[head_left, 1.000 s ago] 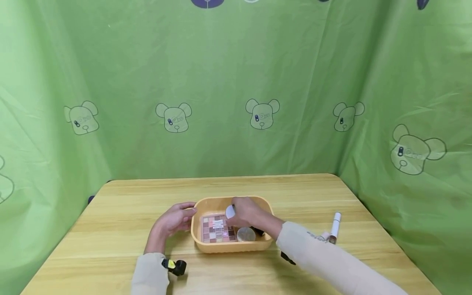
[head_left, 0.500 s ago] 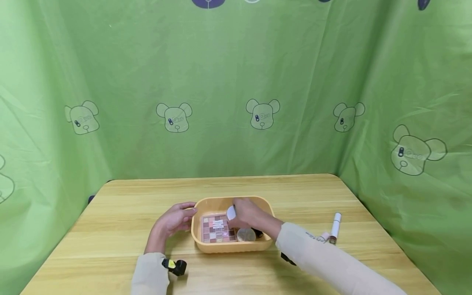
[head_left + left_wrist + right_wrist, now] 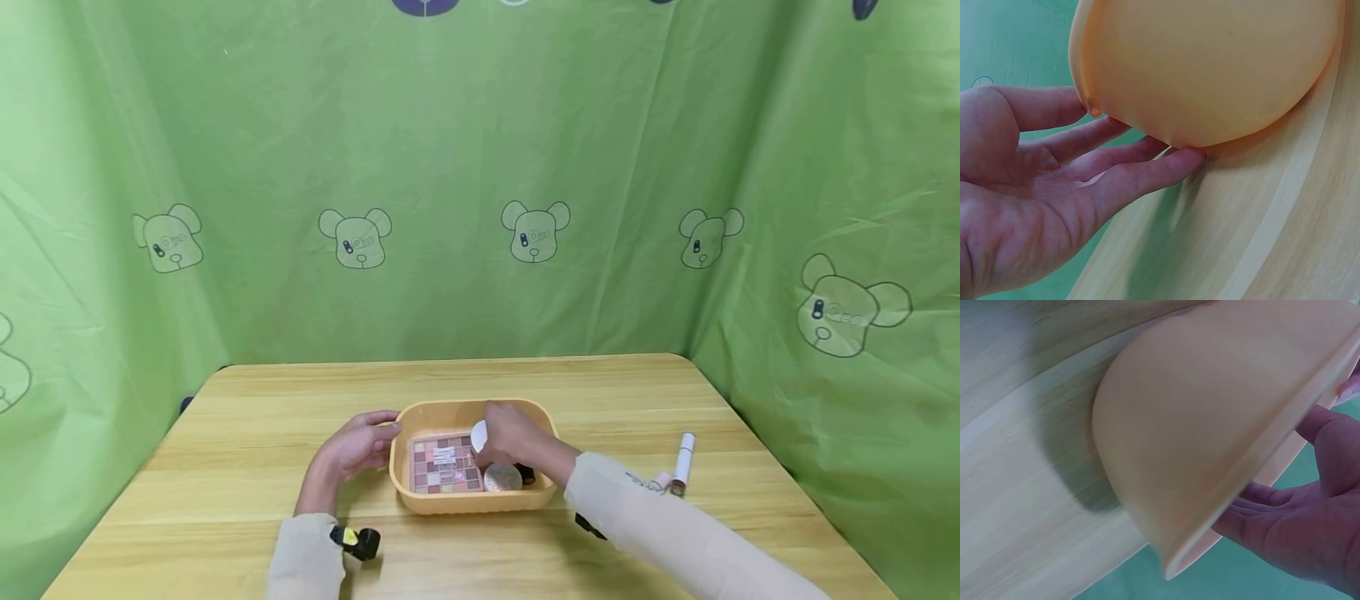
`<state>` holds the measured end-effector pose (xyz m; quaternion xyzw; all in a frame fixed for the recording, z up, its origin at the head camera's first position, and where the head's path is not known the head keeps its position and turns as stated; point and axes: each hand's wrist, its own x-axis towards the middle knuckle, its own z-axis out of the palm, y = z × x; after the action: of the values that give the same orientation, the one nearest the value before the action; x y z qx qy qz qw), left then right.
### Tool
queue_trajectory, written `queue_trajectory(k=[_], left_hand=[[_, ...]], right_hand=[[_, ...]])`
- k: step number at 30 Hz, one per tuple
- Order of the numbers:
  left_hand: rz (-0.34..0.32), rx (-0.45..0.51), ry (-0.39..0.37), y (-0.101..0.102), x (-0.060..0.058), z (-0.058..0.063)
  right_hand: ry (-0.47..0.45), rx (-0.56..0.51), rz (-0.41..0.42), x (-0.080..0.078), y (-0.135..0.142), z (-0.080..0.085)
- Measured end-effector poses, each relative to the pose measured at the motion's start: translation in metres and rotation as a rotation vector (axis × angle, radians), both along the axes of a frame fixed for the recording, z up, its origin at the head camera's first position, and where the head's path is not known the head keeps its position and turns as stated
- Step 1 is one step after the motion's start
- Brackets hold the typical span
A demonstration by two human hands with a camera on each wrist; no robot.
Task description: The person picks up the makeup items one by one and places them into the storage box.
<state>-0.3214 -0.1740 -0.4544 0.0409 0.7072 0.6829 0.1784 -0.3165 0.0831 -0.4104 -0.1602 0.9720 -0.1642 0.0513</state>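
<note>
My left hand (image 3: 362, 444) rests against the outside of the orange-yellow plastic basket (image 3: 468, 503) at its left end. In the left wrist view its fingers (image 3: 1160, 172) lie fairly straight along the basket wall. My right hand (image 3: 510, 435) reaches down into the basket and grips a white round case (image 3: 478, 436) by its edge. In the right wrist view the basket wall hides the case and the fingertips. Left in the basket lies an eyeshadow palette (image 3: 444, 468) with many small squares. Beside it sits a round clear-topped container (image 3: 502, 477), with a dark item (image 3: 526, 473) next to that.
On the table's right side lies a white tube (image 3: 683, 456) with a dark end. A small pinkish item (image 3: 661, 481) is partly hidden by the right sleeve (image 3: 637, 508). Green curtain (image 3: 450, 317) encloses the back and sides of the wooden table (image 3: 247, 467).
My right hand has shifted slightly to the right inside the basket, with the white round case in its grip. More of the palette shows. My left hand has stayed put.
</note>
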Motion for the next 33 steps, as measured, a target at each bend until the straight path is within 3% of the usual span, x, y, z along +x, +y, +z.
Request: queue_trajectory(k=[9, 20, 33], left_hand=[[-0.025, -0.005, 0.017, -0.0007, 0.0019, 0.0018], [-0.002, 0.003, 0.001, -0.0001, 0.0009, 0.0034], [-0.010, -0.003, 0.000, -0.0007, 0.0023, 0.0033]], right_hand=[[-0.026, 0.027, -0.025, 0.0002, 0.0037, 0.0015], [-0.051, 0.038, -0.052, -0.0014, 0.0040, 0.0012], [-0.047, 0.105, -0.031, -0.0015, 0.0026, -0.0019]])
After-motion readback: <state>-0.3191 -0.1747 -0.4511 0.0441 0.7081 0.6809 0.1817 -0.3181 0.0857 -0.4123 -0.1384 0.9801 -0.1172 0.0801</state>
